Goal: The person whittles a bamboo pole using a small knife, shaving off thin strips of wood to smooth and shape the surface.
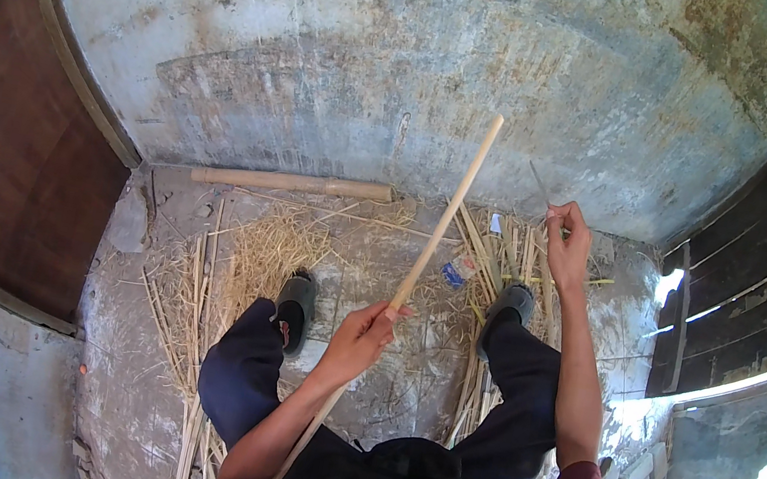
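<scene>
My left hand (360,342) is closed round a long pale bamboo strip (446,215). The strip slants from beside my left forearm up toward the wall, its far end free in the air. Out to the right, my right hand (567,247) is raised over the floor, fingers pinched on a thin, dark, pointed piece that looks like a narrow knife blade (540,183). Its handle, if any, is hidden by the fingers. A gap separates the blade from the bamboo strip.
Pale shavings (274,257) lie by my left shoe (294,311). Split bamboo strips (194,309) spread over the floor on both sides. A thick bamboo pole (296,184) rests along the stained wall (352,62). A crumpled plastic packet (459,271) sits near my right shoe (505,316).
</scene>
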Tool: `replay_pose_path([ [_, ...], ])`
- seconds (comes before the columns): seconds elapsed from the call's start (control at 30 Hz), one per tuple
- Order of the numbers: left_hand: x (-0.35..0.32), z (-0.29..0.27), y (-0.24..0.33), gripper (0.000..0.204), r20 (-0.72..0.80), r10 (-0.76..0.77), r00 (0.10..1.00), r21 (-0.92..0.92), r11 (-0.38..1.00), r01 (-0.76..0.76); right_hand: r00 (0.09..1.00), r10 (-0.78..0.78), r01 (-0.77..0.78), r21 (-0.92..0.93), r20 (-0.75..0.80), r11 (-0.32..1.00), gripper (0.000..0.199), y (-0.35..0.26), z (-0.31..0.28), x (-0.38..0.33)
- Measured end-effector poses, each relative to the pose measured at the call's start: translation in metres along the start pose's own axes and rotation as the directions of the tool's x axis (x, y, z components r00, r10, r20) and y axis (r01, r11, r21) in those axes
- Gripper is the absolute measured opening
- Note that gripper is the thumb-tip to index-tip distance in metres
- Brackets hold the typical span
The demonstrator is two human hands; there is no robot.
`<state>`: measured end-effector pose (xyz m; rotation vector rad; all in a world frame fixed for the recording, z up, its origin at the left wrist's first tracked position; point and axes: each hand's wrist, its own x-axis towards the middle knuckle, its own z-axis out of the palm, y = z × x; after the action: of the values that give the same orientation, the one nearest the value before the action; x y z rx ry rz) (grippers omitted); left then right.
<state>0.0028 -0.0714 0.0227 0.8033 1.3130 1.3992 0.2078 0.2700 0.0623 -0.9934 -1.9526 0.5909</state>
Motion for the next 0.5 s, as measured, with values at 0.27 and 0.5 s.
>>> replay_pose_path([
  [0.27,0.004,-0.005,0.015,0.041,-0.063,-0.108,0.992,-0.091,0.991,0.102,0.978,-0.127,0.087,0.230,0.167,0.969,0.014,-0.053,0.029,-0.046],
  [0.5,0.011,0.001,0.014,0.030,-0.103,-0.045,0.994,-0.050,0.998,0.040,0.797,-0.446,0.336,0.315,0.408,0.888,0.013,-0.090,0.051,-0.088],
])
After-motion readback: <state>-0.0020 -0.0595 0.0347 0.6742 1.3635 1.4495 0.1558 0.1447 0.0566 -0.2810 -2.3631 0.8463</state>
